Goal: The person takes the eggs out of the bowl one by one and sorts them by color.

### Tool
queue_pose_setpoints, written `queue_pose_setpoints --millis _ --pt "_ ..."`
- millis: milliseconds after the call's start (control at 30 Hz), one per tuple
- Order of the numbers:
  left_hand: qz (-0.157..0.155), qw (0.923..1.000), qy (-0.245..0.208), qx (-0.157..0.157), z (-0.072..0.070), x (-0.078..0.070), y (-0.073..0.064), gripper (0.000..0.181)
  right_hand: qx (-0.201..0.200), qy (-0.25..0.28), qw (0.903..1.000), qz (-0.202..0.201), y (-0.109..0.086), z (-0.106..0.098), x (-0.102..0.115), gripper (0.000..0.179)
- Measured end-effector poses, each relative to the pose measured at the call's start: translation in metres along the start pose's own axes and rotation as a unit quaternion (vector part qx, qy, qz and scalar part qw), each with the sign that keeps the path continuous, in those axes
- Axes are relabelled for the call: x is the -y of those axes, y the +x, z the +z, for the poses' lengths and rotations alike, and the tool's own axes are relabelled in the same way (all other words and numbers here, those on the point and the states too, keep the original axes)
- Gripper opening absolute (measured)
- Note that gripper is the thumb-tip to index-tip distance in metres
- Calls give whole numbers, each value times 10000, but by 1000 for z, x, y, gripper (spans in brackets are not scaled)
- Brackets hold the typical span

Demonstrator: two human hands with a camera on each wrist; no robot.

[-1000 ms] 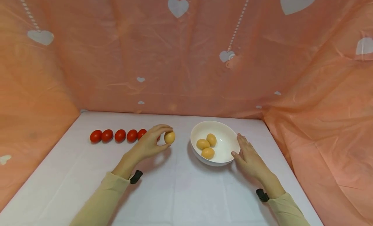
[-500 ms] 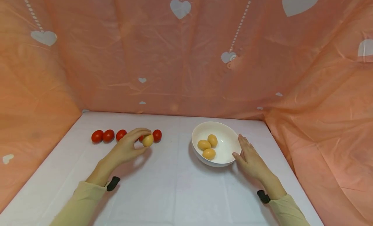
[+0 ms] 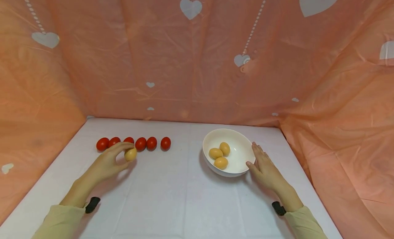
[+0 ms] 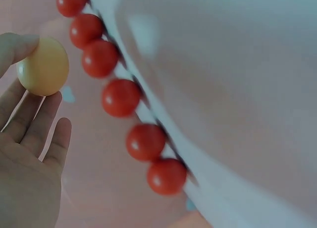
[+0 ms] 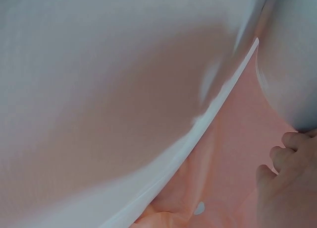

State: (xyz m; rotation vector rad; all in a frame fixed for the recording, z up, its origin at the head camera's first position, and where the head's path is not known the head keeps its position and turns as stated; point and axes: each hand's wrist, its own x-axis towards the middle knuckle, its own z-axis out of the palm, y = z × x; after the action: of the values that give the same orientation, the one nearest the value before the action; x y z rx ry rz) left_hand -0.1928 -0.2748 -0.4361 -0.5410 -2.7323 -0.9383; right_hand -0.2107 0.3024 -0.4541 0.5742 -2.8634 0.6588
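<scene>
My left hand (image 3: 103,167) pinches a smooth yellow egg (image 3: 130,154) between thumb and fingers, in front of a row of several shiny red egg-shaped pieces (image 3: 141,144). In the left wrist view the thumb lies on the upper side of the egg (image 4: 44,69), fingertips beneath it. On the right stands a white bowl (image 3: 241,153) with three yellow eggs (image 3: 221,162) inside. My right hand (image 3: 267,172) rests with straight fingers against the bowl's right side. The right wrist view has the bowl's outer wall (image 5: 292,79) beside the curved fingertips.
A white cloth (image 3: 172,198) covers the table. Orange sheeting with pale hearts (image 3: 191,9) hangs at the back and both sides. A dark wrist strap (image 3: 92,204) sits on the left wrist, another strap (image 3: 278,208) on the right.
My left hand has carried the yellow egg leftward along the red row, away from the bowl, uncovering the row's right-hand pieces. The right hand and bowl have stayed put.
</scene>
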Motion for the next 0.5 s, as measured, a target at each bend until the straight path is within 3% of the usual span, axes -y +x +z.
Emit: queue_pose_setpoints --millis 300,500 --pt "38 9989 456 -113 -21 26 -27 56 -37 0 10000 -29 0 0 0 77" --pt "-471 9978 406 222 -36 44 -43 55 -40 24 10000 -20 -1 0 0 77"
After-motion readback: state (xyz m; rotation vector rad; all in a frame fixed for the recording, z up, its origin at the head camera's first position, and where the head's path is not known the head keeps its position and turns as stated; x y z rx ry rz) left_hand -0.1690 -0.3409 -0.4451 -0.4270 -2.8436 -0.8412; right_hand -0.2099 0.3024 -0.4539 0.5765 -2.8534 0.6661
